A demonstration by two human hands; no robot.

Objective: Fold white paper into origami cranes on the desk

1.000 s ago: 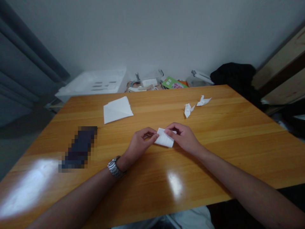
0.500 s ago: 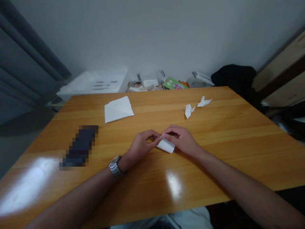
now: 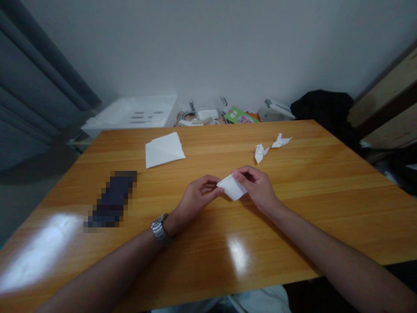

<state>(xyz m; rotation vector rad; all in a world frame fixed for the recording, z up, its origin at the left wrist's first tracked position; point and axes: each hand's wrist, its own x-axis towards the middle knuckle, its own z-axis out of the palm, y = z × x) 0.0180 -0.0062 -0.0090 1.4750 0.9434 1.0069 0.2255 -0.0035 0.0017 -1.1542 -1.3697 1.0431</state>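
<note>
A small white folded paper (image 3: pixel 233 189) is held over the desk (image 3: pixel 332 187), to the right of the stack of sheets (image 3: pixel 164 150) and on its near side; contact with the desk cannot be told. The paper's left corner is pinched between thumb and fingers of the left hand (image 3: pixel 197 194), while its far right part is clamped in the grip of the right hand (image 3: pixel 260 188). Compared with a moment earlier, a broader face is exposed and less is covered by the fingers; by judgement, the paper is being turned or adjusted rather than creased. Two paper birds (image 3: pixel 260 153) are placed well to the stack's right.
</note>
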